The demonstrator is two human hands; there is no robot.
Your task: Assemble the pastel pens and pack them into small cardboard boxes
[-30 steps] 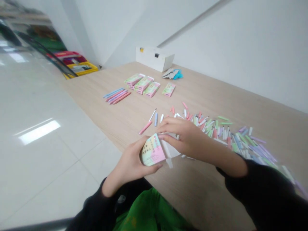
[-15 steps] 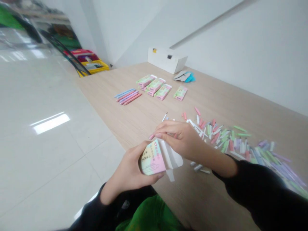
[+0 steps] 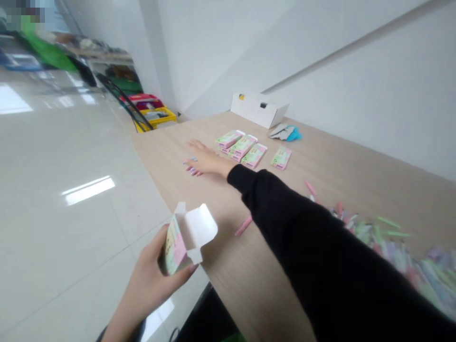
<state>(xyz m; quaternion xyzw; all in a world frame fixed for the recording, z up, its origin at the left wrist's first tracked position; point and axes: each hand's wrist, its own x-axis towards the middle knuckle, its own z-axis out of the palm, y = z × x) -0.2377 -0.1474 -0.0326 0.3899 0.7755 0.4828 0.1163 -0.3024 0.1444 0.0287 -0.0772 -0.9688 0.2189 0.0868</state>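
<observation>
In my left hand (image 3: 153,270) is a small pastel pink and green carton (image 3: 174,249), gripped round its sides. Its white end flap (image 3: 203,225) stands open towards the table; how much is inside I cannot tell. My right hand (image 3: 206,159) stretches far across the table, fingers out, over a row of pastel pens (image 3: 194,171). The hand covers most of the pens, and I cannot tell whether it touches them. A single pink pen (image 3: 243,226) lies beside my right sleeve.
Stacked pastel cartons (image 3: 240,145) lie past my right hand, with one carton (image 3: 281,157) apart. Behind are a white box (image 3: 258,110) and a crumpled grey and blue piece (image 3: 287,132). Loose pen parts (image 3: 377,237) spread at right. A yellow crate (image 3: 160,115) stands beyond the table (image 3: 221,199).
My right hand has left the carton's opening and reached out over the row of pens. The carton has moved left and turned in my left hand. A pink pen now shows on the table.
</observation>
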